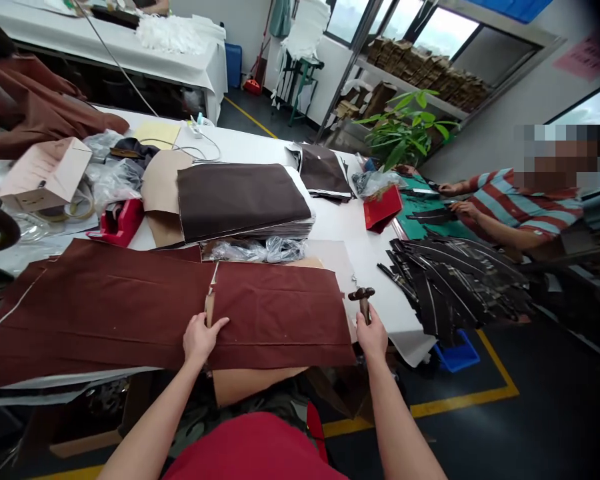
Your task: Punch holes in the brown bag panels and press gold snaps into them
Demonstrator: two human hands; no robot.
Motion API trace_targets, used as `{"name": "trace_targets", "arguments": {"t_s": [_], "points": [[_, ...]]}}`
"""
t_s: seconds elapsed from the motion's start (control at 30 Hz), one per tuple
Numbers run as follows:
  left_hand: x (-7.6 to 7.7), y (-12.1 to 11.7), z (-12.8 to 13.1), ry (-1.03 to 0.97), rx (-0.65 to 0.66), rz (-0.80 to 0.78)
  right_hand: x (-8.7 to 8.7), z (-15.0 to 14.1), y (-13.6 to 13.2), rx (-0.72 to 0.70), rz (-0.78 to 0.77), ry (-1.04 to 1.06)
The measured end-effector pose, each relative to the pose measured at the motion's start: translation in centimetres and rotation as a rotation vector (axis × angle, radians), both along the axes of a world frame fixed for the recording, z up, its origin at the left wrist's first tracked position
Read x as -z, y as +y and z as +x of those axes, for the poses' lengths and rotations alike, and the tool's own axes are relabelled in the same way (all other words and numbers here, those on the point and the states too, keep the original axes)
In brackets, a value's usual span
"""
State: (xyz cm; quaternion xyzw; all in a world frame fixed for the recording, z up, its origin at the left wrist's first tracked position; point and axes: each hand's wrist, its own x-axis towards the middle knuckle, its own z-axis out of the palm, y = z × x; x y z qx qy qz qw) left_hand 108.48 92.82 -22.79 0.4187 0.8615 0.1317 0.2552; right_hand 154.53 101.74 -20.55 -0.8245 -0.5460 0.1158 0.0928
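The left hand (199, 341) is wrapped round the lower end of a wooden-handled tool (209, 309), thumb spread rightward over the maroon fabric (280, 317). That fabric lies along the desk (330, 223), beneath this hand and out to both sides; beside its right edge, the right hand (373, 337) grips a hammer (363, 300).

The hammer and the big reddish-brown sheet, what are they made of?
The hammer probably has a dull metal head: it looks dark and solid. Its brown handle may be wood. The reddish-brown sheet could be leather or cloth; it looks smooth and matte, with soft creases.
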Motion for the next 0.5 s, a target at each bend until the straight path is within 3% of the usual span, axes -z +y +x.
{"name": "trace_targets", "arguments": {"t_s": [0.2,0.37,0.5], "points": [[-1.9,-0.1,2.3,0.248,-0.09,0.141,3.7,5.3,5.8,0.043,0.005,-0.006],[-2.6,0.0,4.5,0.264,-0.066,0.177,6.8,5.9,6.8,-0.039,0.058,0.005],[-3.2,0.0,3.8,0.269,-0.039,0.238,7.3,5.1,6.7,-0.188,0.116,-0.028]]}}
